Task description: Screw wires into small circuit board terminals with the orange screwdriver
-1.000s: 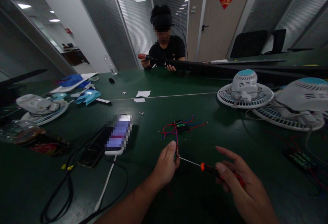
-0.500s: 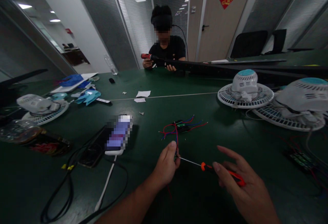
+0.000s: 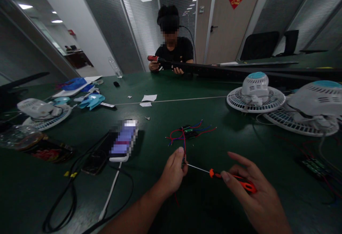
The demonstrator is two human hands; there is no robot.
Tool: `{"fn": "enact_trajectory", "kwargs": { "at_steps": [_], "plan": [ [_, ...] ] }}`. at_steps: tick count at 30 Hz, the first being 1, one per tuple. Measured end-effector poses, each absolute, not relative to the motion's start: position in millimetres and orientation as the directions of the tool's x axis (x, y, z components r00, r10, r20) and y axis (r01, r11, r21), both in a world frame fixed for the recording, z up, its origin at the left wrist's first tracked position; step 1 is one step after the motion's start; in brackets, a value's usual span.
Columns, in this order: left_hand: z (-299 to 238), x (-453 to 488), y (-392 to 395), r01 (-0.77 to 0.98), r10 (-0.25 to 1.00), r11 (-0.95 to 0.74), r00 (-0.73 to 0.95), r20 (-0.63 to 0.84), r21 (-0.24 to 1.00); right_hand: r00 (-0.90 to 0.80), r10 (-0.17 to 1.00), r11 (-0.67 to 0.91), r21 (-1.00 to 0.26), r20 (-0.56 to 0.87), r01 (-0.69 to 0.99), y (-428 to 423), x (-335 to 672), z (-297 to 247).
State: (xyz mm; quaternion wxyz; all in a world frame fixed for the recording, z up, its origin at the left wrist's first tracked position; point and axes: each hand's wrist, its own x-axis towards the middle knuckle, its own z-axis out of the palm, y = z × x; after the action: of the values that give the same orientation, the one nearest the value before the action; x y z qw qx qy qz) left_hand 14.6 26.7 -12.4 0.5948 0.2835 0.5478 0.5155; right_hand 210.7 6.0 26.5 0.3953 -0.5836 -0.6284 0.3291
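Between the thumb and fingers of my left hand (image 3: pixel 173 169) is a small circuit board (image 3: pixel 183 161), mostly covered by the hand, with red and blue wires coming off it. My right hand (image 3: pixel 253 191) holds an orange and black screwdriver (image 3: pixel 217 174) by its handle, the index finger lifted away. The thin shaft points left and its tip meets the board at my left fingertips. Just beyond my left hand lies another green circuit board (image 3: pixel 189 130) with red and blue wires spread around it.
A phone (image 3: pixel 123 139) on a white cable and a drink bottle (image 3: pixel 45 146) stand left. Fan parts (image 3: pixel 255 100) lie right, near a wired board (image 3: pixel 315 166). Across the table (image 3: pixel 187 111), a person (image 3: pixel 173 50) grips a red tool (image 3: pixel 153 58) beside a long black bar (image 3: pixel 221 71).
The screwdriver handle has turned slightly in my right hand, and the fingers have shifted a little. My left hand and the board in it stay in place.
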Motion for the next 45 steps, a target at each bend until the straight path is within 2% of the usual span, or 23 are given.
{"fn": "enact_trajectory", "kwargs": {
  "at_steps": [6, 11, 15, 20, 25, 31, 33, 37, 45],
  "plan": [
    [-11, 16, 27, -0.306, 0.92, 0.316, -0.13, -0.369, 0.898, 0.092, 0.995, -0.059, -0.904, -0.021, 0.423, 0, 201, 37],
    [-11, 16, 27, -0.316, 0.913, 0.32, -0.149, -0.38, 0.893, 0.004, 0.997, 0.071, -0.886, 0.082, 0.459, 4, 208, 25],
    [-12, 16, 27, -0.311, 0.924, 0.293, -0.152, -0.351, 0.904, -0.003, 0.991, 0.115, -0.843, 0.134, 0.525, 7, 213, 18],
    [-14, 15, 26, -0.293, 0.923, 0.309, -0.138, -0.359, 0.905, -0.026, 0.983, 0.171, -0.854, 0.181, 0.492, 8, 211, 21],
    [-14, 14, 26, -0.278, 0.926, 0.308, -0.131, -0.353, 0.91, -0.004, 0.987, 0.143, -0.88, 0.159, 0.452, 7, 210, 24],
    [-13, 14, 26, -0.276, 0.925, 0.317, -0.123, -0.361, 0.907, 0.035, 0.999, -0.007, -0.885, 0.011, 0.465, 2, 205, 32],
    [-11, 14, 26, -0.283, 0.924, 0.315, -0.124, -0.36, 0.906, 0.06, 0.998, -0.004, -0.886, 0.027, 0.464, 2, 204, 33],
    [-8, 16, 27, -0.316, 0.911, 0.325, -0.149, -0.385, 0.891, -0.006, 0.995, 0.092, -0.866, 0.102, 0.492, 5, 208, 26],
    [-13, 15, 28, -0.313, 0.914, 0.316, -0.151, -0.376, 0.896, -0.014, 0.995, 0.094, -0.842, 0.102, 0.531, 9, 212, 21]
  ]
}}
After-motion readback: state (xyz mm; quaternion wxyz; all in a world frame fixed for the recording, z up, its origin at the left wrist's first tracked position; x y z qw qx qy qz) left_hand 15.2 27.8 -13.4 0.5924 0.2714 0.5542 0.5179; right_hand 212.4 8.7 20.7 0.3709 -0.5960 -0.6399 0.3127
